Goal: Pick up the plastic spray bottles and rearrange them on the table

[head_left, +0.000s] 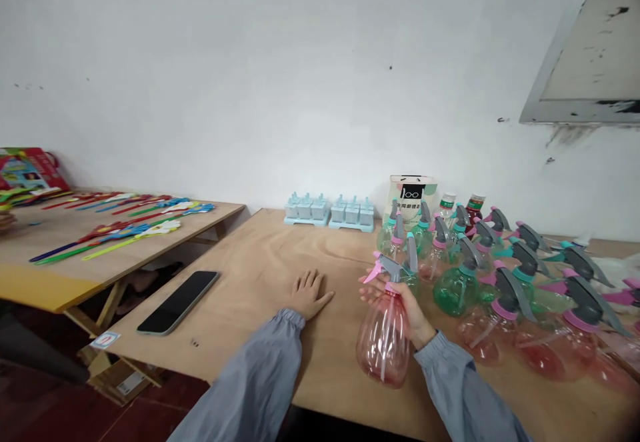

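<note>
My left hand (309, 295) lies flat on the wooden table (240, 295), fingers spread, with nothing in it. In my right hand (407, 305) is a pink transparent spray bottle (384, 342), gripped around the neck just under its grey and pink trigger head. The bottle is upright near the table's front edge; whether its base touches the table I cannot tell. Close to the right of it stand several green spray bottles (456, 292) and pink spray bottles (487, 335) with grey levers.
A black phone (179, 302) lies at the table's left edge. Light-blue popsicle molds (306, 209), a paper bag (410, 199) and capped bottles (475, 210) stand at the back. The left table (30, 282) holds colourful plastic strips (105, 232); part of another person's hand (6, 221) shows there.
</note>
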Tool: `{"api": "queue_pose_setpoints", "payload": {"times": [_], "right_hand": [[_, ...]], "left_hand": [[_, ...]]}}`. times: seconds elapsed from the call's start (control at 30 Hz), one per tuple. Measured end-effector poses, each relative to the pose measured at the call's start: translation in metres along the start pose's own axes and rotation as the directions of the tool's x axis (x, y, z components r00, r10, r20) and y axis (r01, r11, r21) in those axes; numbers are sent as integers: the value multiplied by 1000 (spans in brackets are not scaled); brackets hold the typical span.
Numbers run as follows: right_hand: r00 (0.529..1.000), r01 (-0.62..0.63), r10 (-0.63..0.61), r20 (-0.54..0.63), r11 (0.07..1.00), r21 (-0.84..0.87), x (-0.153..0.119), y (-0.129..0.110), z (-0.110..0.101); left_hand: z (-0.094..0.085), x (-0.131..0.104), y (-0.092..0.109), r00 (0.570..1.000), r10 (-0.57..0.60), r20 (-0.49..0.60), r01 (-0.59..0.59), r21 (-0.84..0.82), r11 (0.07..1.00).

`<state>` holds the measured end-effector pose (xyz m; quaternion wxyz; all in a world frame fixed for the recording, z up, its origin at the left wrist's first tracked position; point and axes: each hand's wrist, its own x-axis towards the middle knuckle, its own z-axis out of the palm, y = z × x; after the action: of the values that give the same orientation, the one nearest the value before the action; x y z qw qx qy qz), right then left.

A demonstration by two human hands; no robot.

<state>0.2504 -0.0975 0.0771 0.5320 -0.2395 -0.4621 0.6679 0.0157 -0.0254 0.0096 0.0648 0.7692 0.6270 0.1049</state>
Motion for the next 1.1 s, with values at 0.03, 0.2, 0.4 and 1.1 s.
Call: {"api": "queue_pose_setpoints", "payload": {"times": [0.03, 0.2, 0.4, 1.1], "right_hand": [[1000, -4, 4, -1, 1000, 9, 0, 0, -1], [996, 29, -30, -79, 999, -14, 0, 3, -3], [962, 184, -194, -191, 980, -70, -3, 4, 6], [986, 119, -133, -101, 984, -136, -9, 13, 13]], "left_hand": [[0, 0, 0, 1000, 0, 7, 0, 2, 1000], [-3, 0, -1, 1000, 12, 23, -12, -6, 1000], [-4, 0, 0, 1000, 14, 24, -14, -6, 1000], [-6, 0, 1, 999, 7, 39, -7, -10, 1000]]}}
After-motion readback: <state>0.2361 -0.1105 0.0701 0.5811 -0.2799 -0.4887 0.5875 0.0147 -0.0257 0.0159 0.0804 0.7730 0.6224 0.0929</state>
